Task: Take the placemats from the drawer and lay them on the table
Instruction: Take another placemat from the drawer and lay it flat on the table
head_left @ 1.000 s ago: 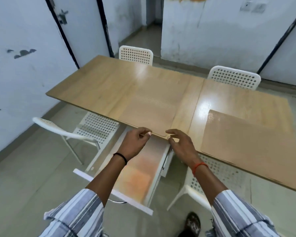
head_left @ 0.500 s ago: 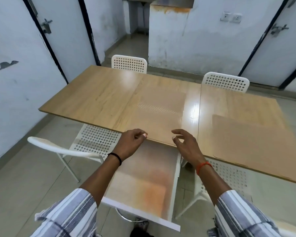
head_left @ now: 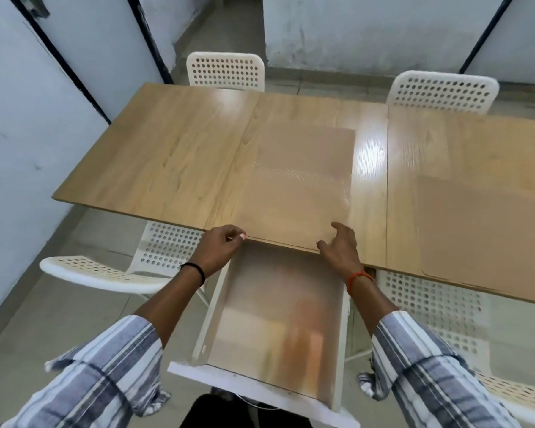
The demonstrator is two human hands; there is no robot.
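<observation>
A tan translucent placemat (head_left: pixel 300 186) lies flat on the wooden table (head_left: pixel 173 156), its near edge along the table's front edge. My left hand (head_left: pixel 220 250) pinches the mat's near left corner with curled fingers. My right hand (head_left: pixel 340 247) rests at the near right corner, fingers loosely spread on the mat. A second placemat (head_left: pixel 488 236) lies flat on the right part of the table. Below my hands the white drawer (head_left: pixel 210 319) stands pulled out, with a blurred pale and orange sheet inside.
White perforated chairs stand round the table: far left chair (head_left: pixel 226 71), far right chair (head_left: pixel 442 92), near left chair (head_left: pixel 112 273), near right chair (head_left: pixel 439 307). The left wall (head_left: pixel 28 134) is close to the table's left end.
My right hand, lifted off with spread fingers half a second ago, is back on the mat's near right corner. My left hand stays at the near left corner. The view tilted down.
</observation>
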